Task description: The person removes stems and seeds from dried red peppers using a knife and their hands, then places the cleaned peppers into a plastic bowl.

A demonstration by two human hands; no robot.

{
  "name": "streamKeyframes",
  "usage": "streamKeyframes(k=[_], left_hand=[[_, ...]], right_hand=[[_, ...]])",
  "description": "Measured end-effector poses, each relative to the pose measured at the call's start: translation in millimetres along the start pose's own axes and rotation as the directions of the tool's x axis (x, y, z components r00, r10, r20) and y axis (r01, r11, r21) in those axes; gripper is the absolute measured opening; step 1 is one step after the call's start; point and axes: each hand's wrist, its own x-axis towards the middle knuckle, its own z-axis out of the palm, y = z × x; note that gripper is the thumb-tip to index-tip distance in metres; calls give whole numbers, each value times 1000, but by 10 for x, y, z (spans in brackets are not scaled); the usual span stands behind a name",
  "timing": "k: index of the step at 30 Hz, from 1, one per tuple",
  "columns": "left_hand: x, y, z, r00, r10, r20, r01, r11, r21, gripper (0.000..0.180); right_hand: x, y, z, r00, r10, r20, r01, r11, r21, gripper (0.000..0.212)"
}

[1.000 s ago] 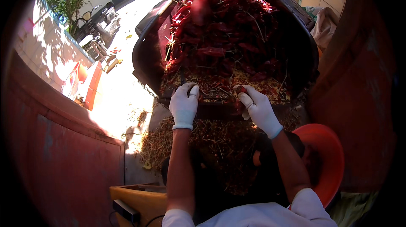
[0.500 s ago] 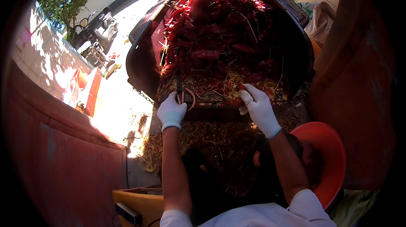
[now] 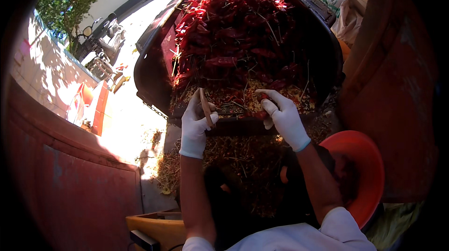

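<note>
In my white-gloved left hand (image 3: 192, 131) is a pair of scissors with reddish-brown handles (image 3: 205, 106). The fingers are wrapped around the handles, and the blades are hard to make out against the dark background. My right hand (image 3: 287, 123), also gloved, pinches a dried red chili pepper (image 3: 264, 96), mostly covered by the fingers. Both hands are over the near edge of a dark cart (image 3: 148, 75), slightly apart from each other. A large heap of dried red chilies (image 3: 229, 36) fills the cart, with loose yellow seeds (image 3: 255, 93) along its near side.
An orange-red basin (image 3: 369, 167) stands to the right of my legs. Stems and seeds (image 3: 163, 169) litter the ground below the cart. At lower left is a wooden stool or box (image 3: 156, 227). Red metal panels (image 3: 79, 176) flank both sides. A parked bike (image 3: 100, 45) stands far left.
My left hand has turned the scissors, so the handles now stand up between thumb and fingers. The right hand keeps its pinch in nearly the same place. The view has shifted slightly.
</note>
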Motion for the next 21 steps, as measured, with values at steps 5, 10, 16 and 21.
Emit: streamKeyframes(k=[5,10,16,21], left_hand=[[-120,74,366,999,28,-29,-21,970,242,45],[-237,62,613,975,210,78,-204,692,692,32],[-276,54,694,917,302,261,-381,466,798,36],[-247,-7,676,860,353,368,-478,309,822,46]], right_hand=[[-2,-3,-30,1000,-6,9,6,1000,30,32],[-9,5,-2,1000,-18,-17,19,999,40,31],[-29,-38,-5,1000,-11,22,11,1000,14,30],[-26,-25,-23,999,-11,53,11,1000,-5,27]])
